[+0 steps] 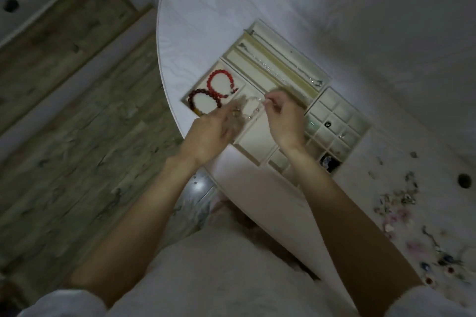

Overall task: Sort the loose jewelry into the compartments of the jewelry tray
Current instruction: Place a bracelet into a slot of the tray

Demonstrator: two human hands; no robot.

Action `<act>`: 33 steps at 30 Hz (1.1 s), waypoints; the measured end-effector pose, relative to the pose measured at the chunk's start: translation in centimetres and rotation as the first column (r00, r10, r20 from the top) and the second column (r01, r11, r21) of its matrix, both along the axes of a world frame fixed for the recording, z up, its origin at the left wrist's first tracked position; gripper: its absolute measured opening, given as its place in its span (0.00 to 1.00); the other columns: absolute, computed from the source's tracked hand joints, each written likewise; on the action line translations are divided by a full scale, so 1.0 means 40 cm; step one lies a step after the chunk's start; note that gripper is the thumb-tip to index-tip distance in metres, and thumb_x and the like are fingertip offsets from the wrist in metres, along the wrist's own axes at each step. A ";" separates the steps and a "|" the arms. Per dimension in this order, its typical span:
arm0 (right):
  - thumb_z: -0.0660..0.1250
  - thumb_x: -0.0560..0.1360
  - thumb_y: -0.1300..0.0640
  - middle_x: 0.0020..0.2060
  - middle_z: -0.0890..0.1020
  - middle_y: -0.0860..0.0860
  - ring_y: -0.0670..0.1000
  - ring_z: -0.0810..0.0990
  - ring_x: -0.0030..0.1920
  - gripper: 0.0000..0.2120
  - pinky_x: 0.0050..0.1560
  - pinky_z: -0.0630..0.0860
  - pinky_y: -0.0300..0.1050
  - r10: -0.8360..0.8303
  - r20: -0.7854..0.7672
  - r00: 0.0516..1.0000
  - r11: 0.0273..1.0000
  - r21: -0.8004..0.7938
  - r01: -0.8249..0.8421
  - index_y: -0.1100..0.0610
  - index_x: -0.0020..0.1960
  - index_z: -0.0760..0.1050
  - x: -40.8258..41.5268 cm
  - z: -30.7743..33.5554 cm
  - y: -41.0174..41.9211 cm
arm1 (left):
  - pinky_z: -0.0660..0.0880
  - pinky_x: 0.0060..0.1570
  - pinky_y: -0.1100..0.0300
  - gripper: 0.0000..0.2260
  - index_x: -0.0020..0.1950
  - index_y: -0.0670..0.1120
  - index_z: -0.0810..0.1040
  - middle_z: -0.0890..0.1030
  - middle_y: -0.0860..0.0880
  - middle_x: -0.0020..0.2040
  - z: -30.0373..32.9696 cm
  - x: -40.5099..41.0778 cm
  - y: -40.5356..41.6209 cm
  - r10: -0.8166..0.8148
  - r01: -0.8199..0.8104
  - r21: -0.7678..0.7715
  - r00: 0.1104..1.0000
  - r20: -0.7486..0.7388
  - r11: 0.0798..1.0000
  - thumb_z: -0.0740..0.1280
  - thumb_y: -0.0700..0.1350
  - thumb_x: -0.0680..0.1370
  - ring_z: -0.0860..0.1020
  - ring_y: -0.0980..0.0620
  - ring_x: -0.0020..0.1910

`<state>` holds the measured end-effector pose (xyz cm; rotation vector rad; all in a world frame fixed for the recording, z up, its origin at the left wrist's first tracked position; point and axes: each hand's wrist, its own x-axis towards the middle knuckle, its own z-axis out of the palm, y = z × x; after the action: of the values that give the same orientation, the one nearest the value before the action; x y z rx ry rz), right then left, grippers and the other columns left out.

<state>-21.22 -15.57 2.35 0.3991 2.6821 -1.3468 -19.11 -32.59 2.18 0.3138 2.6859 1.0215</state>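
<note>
The jewelry tray [257,152] sits near the bench's [386,33] left edge, and the sorting looks to be partly done: a red bead bracelet [222,83] and a dark red bead bracelet [203,100] lie together in the tray's compartment nearest that edge, thin chains [278,69] lie in the long slots on its far side, and a few small pieces sit in the small square cells toward the right. A good deal is left, since a scatter of loose jewelry [412,226] lies well apart from the tray, toward the bench's right edge. Both bare forearms reach forward over the tray's middle. The right hand [283,118] pinches one end of a pale bead bracelet [251,108] over a middle compartment; the left hand [213,131] is blurred, its fingers stretched toward the same bracelet, and whether it grips cannot be told.
</note>
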 end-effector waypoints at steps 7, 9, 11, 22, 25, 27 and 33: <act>0.62 0.76 0.61 0.56 0.80 0.51 0.54 0.71 0.60 0.12 0.61 0.65 0.48 0.421 -0.098 0.902 0.805 0.498 -0.322 0.56 0.56 0.80 0.031 -0.043 0.023 | 0.62 0.50 0.55 0.17 0.60 0.48 0.80 0.81 0.52 0.58 -0.055 -0.027 -0.032 -0.286 0.161 -0.345 0.891 -0.352 0.925 0.56 0.46 0.76 0.71 0.47 0.56; 0.61 0.76 0.58 0.60 0.78 0.51 0.55 0.70 0.63 0.13 0.62 0.58 0.49 0.491 -0.022 0.871 0.710 0.590 -0.385 0.55 0.57 0.79 0.033 -0.057 0.017 | 0.60 0.58 0.51 0.18 0.61 0.49 0.80 0.79 0.55 0.61 -0.078 -0.041 -0.014 -0.372 0.213 -0.422 0.863 -0.342 0.881 0.55 0.47 0.78 0.69 0.49 0.62; 0.60 0.76 0.55 0.61 0.77 0.52 0.56 0.69 0.65 0.14 0.62 0.54 0.48 0.530 0.015 0.848 0.647 0.639 -0.416 0.56 0.58 0.79 0.034 -0.064 0.011 | 0.55 0.65 0.45 0.17 0.61 0.49 0.80 0.79 0.55 0.61 -0.096 -0.055 -0.005 -0.426 0.235 -0.493 0.846 -0.320 0.838 0.56 0.47 0.79 0.68 0.49 0.66; 0.51 0.78 0.49 0.65 0.73 0.57 0.60 0.58 0.72 0.22 0.71 0.53 0.58 0.540 0.153 0.828 0.549 0.681 -0.484 0.60 0.57 0.78 0.029 -0.059 0.001 | 0.51 0.69 0.38 0.18 0.62 0.48 0.79 0.79 0.52 0.62 -0.118 -0.108 -0.010 -0.464 0.239 -0.571 0.837 -0.288 0.785 0.54 0.49 0.80 0.68 0.47 0.69; 0.52 0.78 0.49 0.64 0.75 0.56 0.59 0.61 0.71 0.22 0.71 0.55 0.59 0.559 0.124 0.820 0.540 0.695 -0.474 0.60 0.55 0.80 0.027 -0.058 -0.002 | 0.51 0.70 0.39 0.17 0.63 0.48 0.78 0.79 0.53 0.62 -0.115 -0.108 -0.014 -0.434 0.213 -0.544 0.843 -0.317 0.812 0.54 0.48 0.80 0.68 0.48 0.69; 0.51 0.77 0.49 0.61 0.77 0.55 0.58 0.62 0.71 0.23 0.70 0.55 0.58 0.574 0.109 0.812 0.535 0.701 -0.472 0.60 0.54 0.80 0.026 -0.062 -0.003 | 0.51 0.70 0.42 0.18 0.61 0.47 0.79 0.80 0.52 0.60 -0.105 -0.105 -0.018 -0.407 0.184 -0.509 0.834 -0.372 0.841 0.54 0.48 0.79 0.70 0.48 0.66; 0.57 0.79 0.50 0.63 0.75 0.56 0.59 0.59 0.72 0.17 0.71 0.52 0.58 0.543 0.118 0.832 0.575 0.670 -0.470 0.60 0.56 0.79 0.027 -0.078 -0.008 | 0.49 0.69 0.44 0.19 0.57 0.47 0.82 0.81 0.53 0.57 -0.086 -0.084 -0.028 -0.404 0.179 -0.508 0.834 -0.377 0.843 0.53 0.48 0.78 0.73 0.47 0.65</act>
<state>-20.13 -15.88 -0.76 -0.4108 2.9358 -0.1900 -22.47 -33.71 -1.27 0.9598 3.0403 0.2098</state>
